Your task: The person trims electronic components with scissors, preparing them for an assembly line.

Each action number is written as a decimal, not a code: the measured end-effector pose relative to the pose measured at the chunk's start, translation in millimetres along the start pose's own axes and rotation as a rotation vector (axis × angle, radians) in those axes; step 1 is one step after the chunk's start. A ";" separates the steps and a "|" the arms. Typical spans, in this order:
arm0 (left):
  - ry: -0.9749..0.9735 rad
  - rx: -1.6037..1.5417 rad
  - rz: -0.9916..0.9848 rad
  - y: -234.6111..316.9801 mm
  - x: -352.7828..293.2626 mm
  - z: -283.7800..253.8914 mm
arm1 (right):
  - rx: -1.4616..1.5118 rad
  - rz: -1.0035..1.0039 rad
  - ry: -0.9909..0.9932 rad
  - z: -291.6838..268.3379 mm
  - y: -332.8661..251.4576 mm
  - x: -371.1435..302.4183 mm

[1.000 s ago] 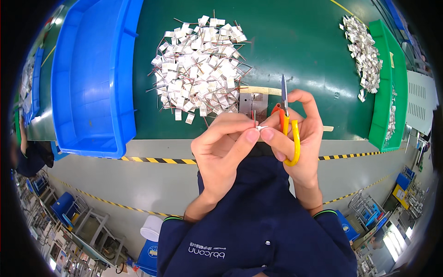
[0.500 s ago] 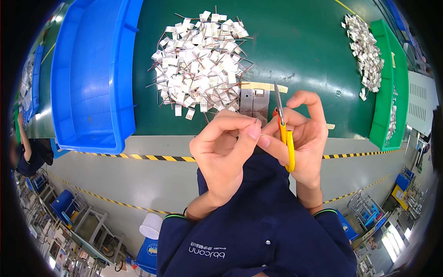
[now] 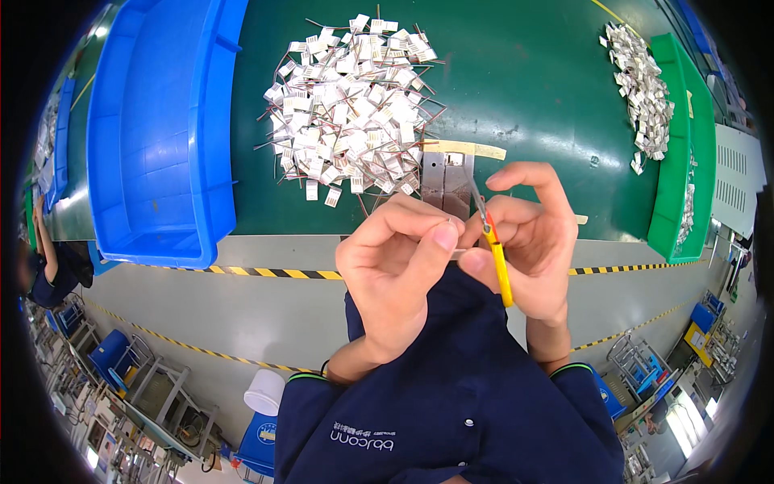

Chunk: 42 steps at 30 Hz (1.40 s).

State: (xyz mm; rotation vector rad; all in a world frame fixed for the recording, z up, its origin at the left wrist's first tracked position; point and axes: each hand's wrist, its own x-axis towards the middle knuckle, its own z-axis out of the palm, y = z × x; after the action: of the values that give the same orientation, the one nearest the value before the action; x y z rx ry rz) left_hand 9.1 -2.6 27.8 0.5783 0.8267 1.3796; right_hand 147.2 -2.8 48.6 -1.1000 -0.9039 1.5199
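Yellow-handled scissors (image 3: 499, 266) rest in my right hand (image 3: 535, 254), their metal blades pointing up and away from me. That hand is closed around the scissors, though its forefinger is raised and bent. My left hand (image 3: 391, 270) is pinched, thumb against forefinger, on something thin and mostly hidden. A short pale strand shows between the two hands, which nearly touch. Just beyond them lies a big pile of small white connectors (image 3: 347, 105) with dark and reddish wire leads. A metal block (image 3: 444, 181) sits at the table's near edge, right of the pile.
A large blue bin (image 3: 153, 137) stands on the left of the green table (image 3: 532, 89). At the right are a green bin (image 3: 667, 153) and another heap of white parts (image 3: 641, 93). Tape (image 3: 484, 151) lies by the block. Another person (image 3: 52, 262) is at far left.
The scissors have turned in my right hand: their blades now lean left and the handles look narrower. My right hand has shifted slightly right. My left hand keeps its pinch.
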 end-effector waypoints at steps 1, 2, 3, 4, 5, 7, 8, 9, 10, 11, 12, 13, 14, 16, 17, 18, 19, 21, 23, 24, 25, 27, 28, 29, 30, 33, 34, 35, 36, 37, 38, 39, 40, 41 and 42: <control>0.001 0.001 0.000 0.0 -0.1 -0.6 | -0.009 0.036 -0.053 -4.0 -4.6 2.0; -0.016 -0.001 0.015 0.1 0.0 -0.9 | -0.019 0.071 -0.105 -8.5 -9.4 3.9; -0.032 -0.002 0.030 0.4 0.0 -1.3 | -0.019 0.072 -0.103 -13.7 -13.7 6.4; -0.033 -0.002 0.029 1.2 -0.4 -1.8 | -0.018 0.089 -0.210 -19.4 -17.8 9.4; -0.042 -0.030 0.018 1.5 -1.0 -2.4 | -0.016 0.106 -0.317 -24.4 -20.9 11.4; -0.053 -0.058 0.005 1.7 -2.8 -2.4 | 0.003 0.199 -0.311 -31.6 -24.8 12.4; -0.052 -0.052 -0.011 2.6 -3.8 -1.9 | 0.023 0.292 -0.308 -32.7 -26.7 13.0; -0.052 -0.046 -0.027 3.2 -4.5 -1.6 | 0.029 0.347 -0.306 -31.9 -30.4 14.1; -0.052 -0.046 -0.029 3.3 -4.8 -1.7 | 0.030 0.347 -0.304 -32.0 -31.8 15.3; -0.061 -0.047 -0.032 3.5 -4.8 -1.6 | 0.046 0.376 -0.334 -32.5 -33.1 17.1; -0.071 -0.047 -0.034 3.5 -4.8 -1.5 | 0.061 0.405 -0.364 -32.8 -34.1 18.2; -0.070 -0.048 -0.035 3.0 -4.8 -1.4 | 0.062 0.406 -0.363 -33.1 -35.1 18.5; -0.068 -0.048 -0.040 2.1 -5.0 -1.7 | 0.042 0.424 -0.357 -33.5 -35.7 18.7; -0.064 -0.047 -0.047 1.3 -4.6 -2.2 | 0.023 0.444 -0.351 -35.1 -34.7 19.1; -0.072 -0.035 -0.046 1.0 -4.2 -2.5 | 0.052 0.443 -0.353 -36.2 -32.8 19.0; -0.079 -0.022 -0.046 0.9 -4.1 -2.8 | 0.082 0.441 -0.355 -36.8 -31.6 18.7; -0.079 -0.021 -0.048 0.7 -4.2 -3.1 | 0.084 0.443 -0.353 -36.6 -31.2 18.2; -0.076 -0.007 -0.045 0.2 -4.4 -3.5 | 0.069 0.453 -0.328 -36.3 -30.7 17.4; -0.064 0.047 -0.081 4.0 -5.2 -1.1 | 0.062 0.433 -0.335 -37.3 -29.0 16.8; -0.052 0.102 -0.115 5.6 -5.6 -0.2 | 0.053 0.412 -0.344 -37.5 -28.4 16.4; -0.051 0.102 -0.118 6.0 -5.9 -0.3 | 0.055 0.414 -0.342 -37.0 -28.4 15.7; -0.059 0.107 -0.105 5.3 -5.7 -0.5 | 0.047 0.416 -0.332 -36.6 -28.9 14.5; -0.059 0.108 -0.109 5.0 -5.7 -1.1 | 0.049 0.418 -0.330 -36.8 -27.8 13.8; -0.059 0.106 -0.113 4.6 -5.3 -1.2 | 0.062 0.410 -0.326 -37.3 -26.7 13.5; -0.058 0.104 -0.118 4.1 -5.0 -1.5 | 0.076 0.403 -0.321 -37.9 -25.7 13.3; -0.071 0.094 -0.113 4.1 -5.6 -3.1 | 0.070 0.395 -0.296 -35.0 -27.1 10.5; -0.073 0.090 -0.114 4.9 -6.1 -3.7 | 0.066 0.395 -0.293 -33.9 -27.2 9.6; -0.070 0.088 -0.119 5.0 -5.5 -3.2 | 0.071 0.383 -0.296 -34.7 -26.7 9.8; -0.067 0.085 -0.124 4.7 -5.1 -3.0 | 0.076 0.371 -0.300 -35.2 -26.2 9.8; -0.067 0.084 -0.126 3.4 -4.8 -4.2 | 0.075 0.372 -0.298 -35.1 -26.1 9.8; -0.076 0.034 -0.107 1.8 -4.4 -6.5 | 0.081 0.378 -0.288 -34.3 -26.1 9.7; -0.085 -0.017 -0.087 1.1 -4.1 -8.2 | 0.087 0.384 -0.279 -33.6 -26.1 9.7; -0.085 -0.018 -0.088 1.5 -3.9 -9.1 | 0.086 0.385 -0.279 -33.5 -26.2 10.0; -0.091 -0.018 -0.096 2.3 -3.5 -10.1 | 0.085 0.391 -0.285 -33.8 -26.4 10.3; -0.096 -0.018 -0.104 3.0 -3.3 -10.9 | 0.084 0.397 -0.291 -33.3 -26.6 10.5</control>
State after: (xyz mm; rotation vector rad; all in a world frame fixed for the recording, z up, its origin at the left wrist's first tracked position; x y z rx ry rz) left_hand -1.3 -6.6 24.2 0.5755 0.7560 1.2535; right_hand 186.0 13.4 61.1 -1.0555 -0.8371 2.0678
